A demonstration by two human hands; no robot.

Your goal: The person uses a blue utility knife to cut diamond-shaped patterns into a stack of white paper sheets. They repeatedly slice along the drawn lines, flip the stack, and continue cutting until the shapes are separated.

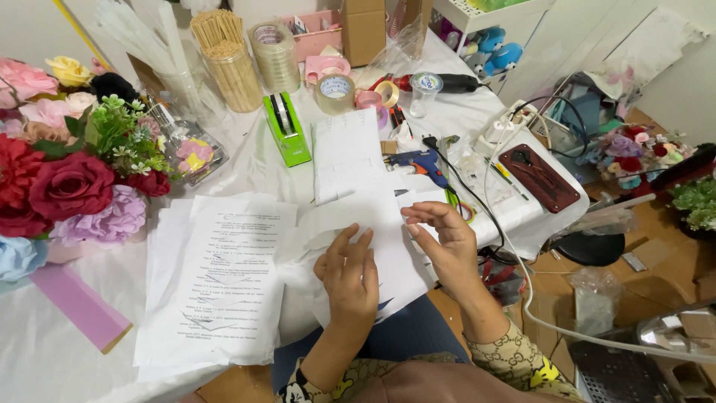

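Observation:
My left hand (347, 272) lies flat, fingers together, pressing on a white sheet of paper (373, 216) at the near edge of the table. My right hand (441, 240) rests on the same sheet's right side, fingers curled with the tips on the paper's edge. A printed sheet (224, 276) lies just left of my left hand. A folded white paper (344, 153) sits beyond the hands.
Artificial flowers (67, 179) crowd the left side. A green tape dispenser (286, 127), tape rolls (335, 93), jars of wooden sticks (227, 63), a blue glue gun (421, 160) and cables (492, 186) lie behind. A pink paper strip (78, 306) lies at the near left.

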